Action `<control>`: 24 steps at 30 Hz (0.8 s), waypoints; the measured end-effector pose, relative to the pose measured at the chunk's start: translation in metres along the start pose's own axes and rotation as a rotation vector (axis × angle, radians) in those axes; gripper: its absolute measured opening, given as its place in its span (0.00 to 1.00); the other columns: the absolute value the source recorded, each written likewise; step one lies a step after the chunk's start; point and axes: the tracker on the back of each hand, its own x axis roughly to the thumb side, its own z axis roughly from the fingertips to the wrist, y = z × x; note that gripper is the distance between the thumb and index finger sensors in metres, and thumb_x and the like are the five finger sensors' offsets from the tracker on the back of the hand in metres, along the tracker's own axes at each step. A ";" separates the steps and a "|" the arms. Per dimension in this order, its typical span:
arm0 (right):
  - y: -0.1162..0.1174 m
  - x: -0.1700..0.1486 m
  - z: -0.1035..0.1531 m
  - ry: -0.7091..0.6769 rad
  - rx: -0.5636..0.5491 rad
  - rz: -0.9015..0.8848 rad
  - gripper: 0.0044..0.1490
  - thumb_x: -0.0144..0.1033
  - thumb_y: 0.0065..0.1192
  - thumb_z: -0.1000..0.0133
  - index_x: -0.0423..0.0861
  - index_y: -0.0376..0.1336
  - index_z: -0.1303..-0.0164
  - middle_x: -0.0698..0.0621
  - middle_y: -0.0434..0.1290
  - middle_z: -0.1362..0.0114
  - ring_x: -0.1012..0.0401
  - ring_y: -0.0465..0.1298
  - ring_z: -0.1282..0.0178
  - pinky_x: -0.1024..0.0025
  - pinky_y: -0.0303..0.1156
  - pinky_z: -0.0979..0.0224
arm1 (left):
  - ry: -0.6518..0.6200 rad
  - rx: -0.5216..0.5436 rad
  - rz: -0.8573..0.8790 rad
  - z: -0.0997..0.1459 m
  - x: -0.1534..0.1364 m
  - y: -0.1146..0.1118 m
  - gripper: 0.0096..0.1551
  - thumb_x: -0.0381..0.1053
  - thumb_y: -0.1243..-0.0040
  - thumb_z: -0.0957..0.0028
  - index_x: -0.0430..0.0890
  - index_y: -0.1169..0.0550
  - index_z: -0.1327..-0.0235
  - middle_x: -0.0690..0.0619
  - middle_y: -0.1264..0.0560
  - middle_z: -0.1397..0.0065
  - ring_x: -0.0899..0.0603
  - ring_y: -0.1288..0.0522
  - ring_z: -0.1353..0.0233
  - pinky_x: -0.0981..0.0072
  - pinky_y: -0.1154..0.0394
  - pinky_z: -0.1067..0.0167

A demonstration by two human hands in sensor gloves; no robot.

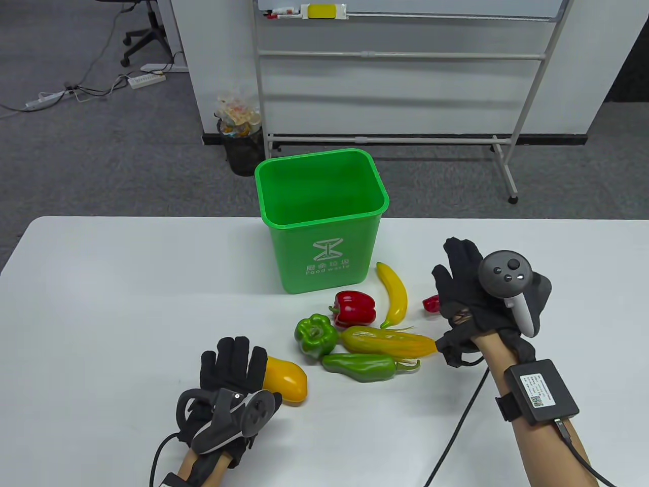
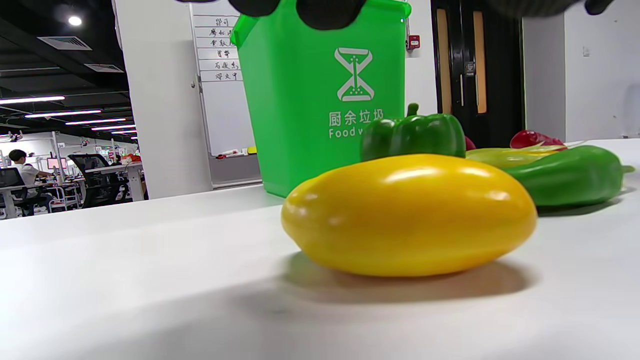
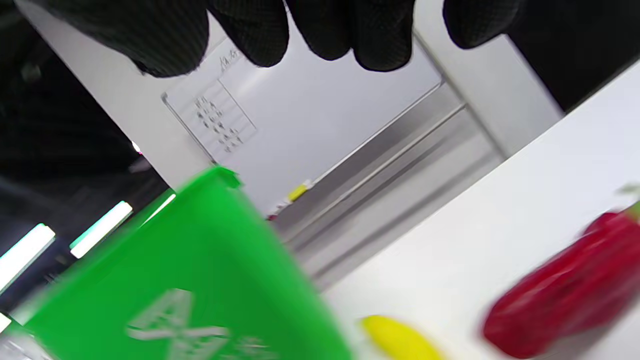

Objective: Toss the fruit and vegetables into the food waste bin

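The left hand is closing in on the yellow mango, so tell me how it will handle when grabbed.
The yellow mango looks smooth and glossy, so it may slip in gloved fingers. Its rounded oval body lies on its side on the table, so a nudge would probably roll it. It looks rigid, likely holding its shape.

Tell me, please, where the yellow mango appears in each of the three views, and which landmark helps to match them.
Table view: the yellow mango lies low and left of centre, just right of the left hand.
Left wrist view: it fills the centre foreground, lying on the table.
Right wrist view: not in it.
Shared landmark: the green food waste bin.
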 end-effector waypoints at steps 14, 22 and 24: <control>0.113 -0.100 -0.057 0.175 0.292 0.499 0.60 0.38 0.75 0.52 0.79 0.39 0.25 0.68 0.30 0.14 0.59 0.29 0.07 0.36 0.30 0.11 | 0.029 -0.019 0.011 -0.001 -0.007 -0.003 0.53 0.71 0.54 0.59 0.44 0.44 0.24 0.33 0.54 0.18 0.22 0.52 0.20 0.23 0.50 0.30; 0.126 -0.108 -0.074 0.227 0.278 0.509 0.51 0.34 0.75 0.52 0.72 0.49 0.25 0.65 0.47 0.14 0.59 0.39 0.05 0.34 0.33 0.11 | 0.033 -0.036 0.003 -0.001 -0.011 -0.009 0.53 0.71 0.54 0.59 0.44 0.44 0.24 0.33 0.54 0.18 0.22 0.51 0.20 0.23 0.50 0.30; 0.125 -0.110 -0.072 0.224 0.236 0.494 0.52 0.35 0.78 0.55 0.69 0.52 0.26 0.61 0.53 0.16 0.56 0.49 0.07 0.33 0.36 0.11 | 0.039 -0.038 0.008 -0.001 -0.011 -0.008 0.53 0.71 0.54 0.58 0.44 0.44 0.24 0.32 0.54 0.18 0.22 0.51 0.21 0.23 0.50 0.30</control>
